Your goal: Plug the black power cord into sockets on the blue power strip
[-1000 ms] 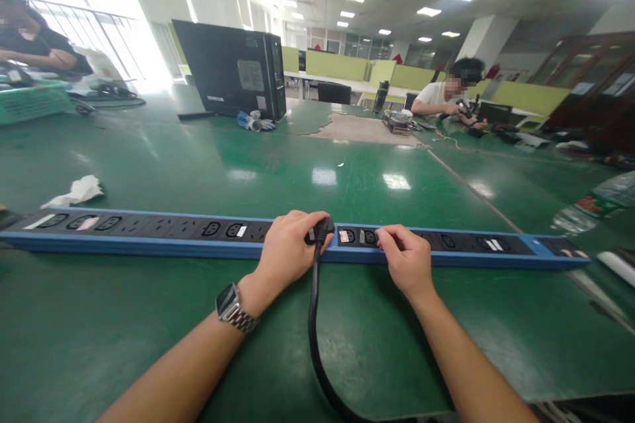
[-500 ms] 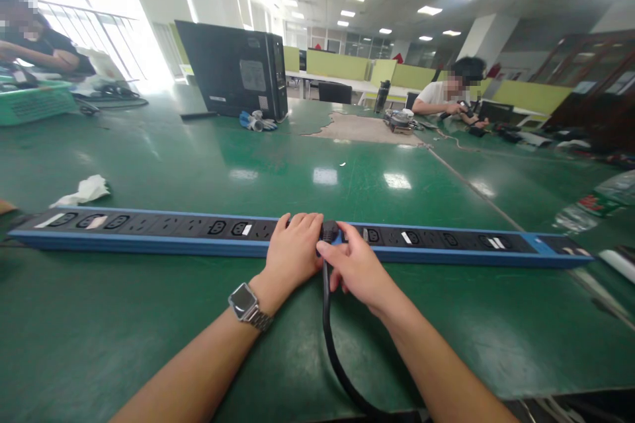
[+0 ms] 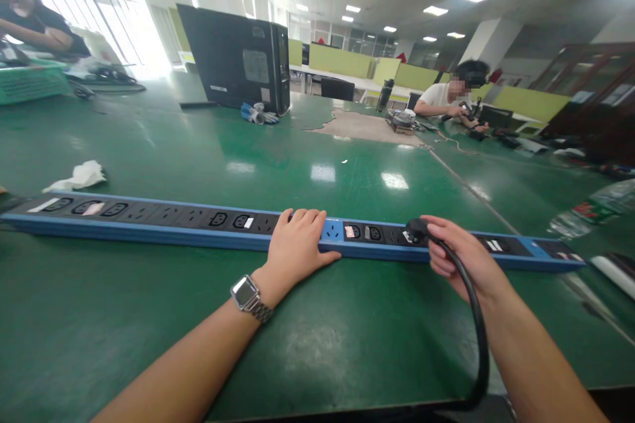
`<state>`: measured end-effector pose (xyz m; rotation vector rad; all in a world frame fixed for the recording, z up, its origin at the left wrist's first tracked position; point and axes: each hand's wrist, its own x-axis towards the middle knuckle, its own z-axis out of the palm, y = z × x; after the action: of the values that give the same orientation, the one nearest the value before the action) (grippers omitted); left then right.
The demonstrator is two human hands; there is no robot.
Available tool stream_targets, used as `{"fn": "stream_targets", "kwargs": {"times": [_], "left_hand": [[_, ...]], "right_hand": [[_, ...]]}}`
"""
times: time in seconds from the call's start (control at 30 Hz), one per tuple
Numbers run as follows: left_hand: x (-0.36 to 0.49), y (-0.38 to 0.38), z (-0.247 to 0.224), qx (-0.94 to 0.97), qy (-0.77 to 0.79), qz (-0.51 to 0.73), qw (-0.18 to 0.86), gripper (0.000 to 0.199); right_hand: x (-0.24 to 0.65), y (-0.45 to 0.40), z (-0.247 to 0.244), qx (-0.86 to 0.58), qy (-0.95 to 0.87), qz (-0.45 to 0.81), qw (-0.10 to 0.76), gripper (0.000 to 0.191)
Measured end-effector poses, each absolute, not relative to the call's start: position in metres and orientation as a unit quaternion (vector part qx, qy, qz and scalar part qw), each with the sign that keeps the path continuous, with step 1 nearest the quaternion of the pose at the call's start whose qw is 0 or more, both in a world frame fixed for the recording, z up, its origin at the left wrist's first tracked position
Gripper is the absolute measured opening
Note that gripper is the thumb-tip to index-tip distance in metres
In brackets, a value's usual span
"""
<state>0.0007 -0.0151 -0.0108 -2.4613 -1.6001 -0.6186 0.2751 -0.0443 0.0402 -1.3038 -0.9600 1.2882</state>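
A long blue and black power strip point(image 3: 248, 246) lies across the green table. My left hand point(image 3: 296, 241) lies over its middle, thumb stretched out along the front edge beside a blue socket point(image 3: 333, 231); the fingertips reach over the far side. Right of it, my right hand point(image 3: 459, 251) grips a black plug point(image 3: 417, 229), held over the right part of the strip. Whether the plug touches a socket cannot be made out. Its thick black cable point(image 3: 479, 330) loops down past my right wrist to the table's front edge.
Behind the strip stand a black computer case point(image 3: 238, 59) and gloves point(image 3: 258, 114). White tissue point(image 3: 79, 176) lies left, a plastic bottle point(image 3: 590, 208) right. A green basket point(image 3: 32, 82) is far left. Two people sit across the table, one at each side.
My right hand has moved to the right with the plug, away from my left hand, uncovering the blue socket. My left hand stays on the strip, its thumb now spread.
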Motion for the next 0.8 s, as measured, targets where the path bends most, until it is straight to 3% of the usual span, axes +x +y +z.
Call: {"fn": "stream_targets", "kwargs": {"times": [0.17, 0.3, 0.5, 0.6, 0.67, 0.8], "left_hand": [[0.001, -0.015, -0.011, -0.819, -0.532, -0.2, 0.076, 0.07], [0.001, -0.014, -0.011, -0.819, -0.532, -0.197, 0.079, 0.071], [0.002, -0.014, -0.009, -0.821, -0.533, -0.19, 0.079, 0.071], [0.002, -0.015, -0.009, -0.821, -0.534, -0.186, 0.082, 0.072], [0.001, -0.015, -0.009, -0.819, -0.536, -0.184, 0.083, 0.072], [0.001, -0.014, -0.009, -0.821, -0.534, -0.187, 0.083, 0.071]], "right_hand": [[0.259, -0.038, 0.027, -0.579, -0.418, 0.51, 0.48, 0.047], [0.259, -0.033, 0.028, -0.648, -0.473, 0.378, 0.463, 0.039], [0.254, -0.032, 0.02, -0.677, -0.59, 0.251, 0.36, 0.025], [0.249, -0.031, 0.019, -0.68, -0.601, 0.251, 0.336, 0.025], [0.252, -0.031, 0.028, -0.665, -0.578, 0.293, 0.37, 0.026], [0.284, -0.035, 0.061, -0.609, -0.473, 0.261, 0.581, 0.036]]}}
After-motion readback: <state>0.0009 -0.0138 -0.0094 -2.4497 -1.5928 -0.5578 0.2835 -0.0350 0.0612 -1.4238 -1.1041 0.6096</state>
